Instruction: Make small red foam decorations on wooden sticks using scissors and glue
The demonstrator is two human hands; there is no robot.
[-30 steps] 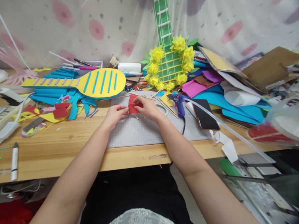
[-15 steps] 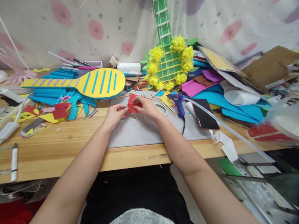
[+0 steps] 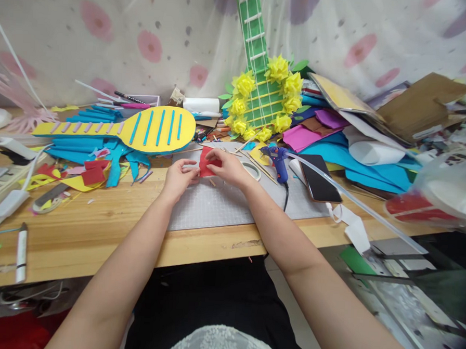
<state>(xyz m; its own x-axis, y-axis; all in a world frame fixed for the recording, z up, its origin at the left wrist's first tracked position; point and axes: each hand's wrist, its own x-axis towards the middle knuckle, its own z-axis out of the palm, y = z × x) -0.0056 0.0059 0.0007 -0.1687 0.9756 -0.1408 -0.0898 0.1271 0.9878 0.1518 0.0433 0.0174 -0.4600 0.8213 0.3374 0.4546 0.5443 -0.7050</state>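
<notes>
Sheet (image 3: 203,166), small, plain red, partly covered by right hand (image 3: 232,169).

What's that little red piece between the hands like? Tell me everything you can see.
The red piece is small, plain and fairly flat, like paper or thin felt. It is on or just above the gray gridded mat. The right hand covers its right side; the left hand is at its lower left edge, contact unclear.

On my screen, the right hand (image 3: 229,168) touches red paper (image 3: 206,164); the left hand (image 3: 177,180) (loosely spread) is near. I see sticks (image 3: 263,169).
</notes>
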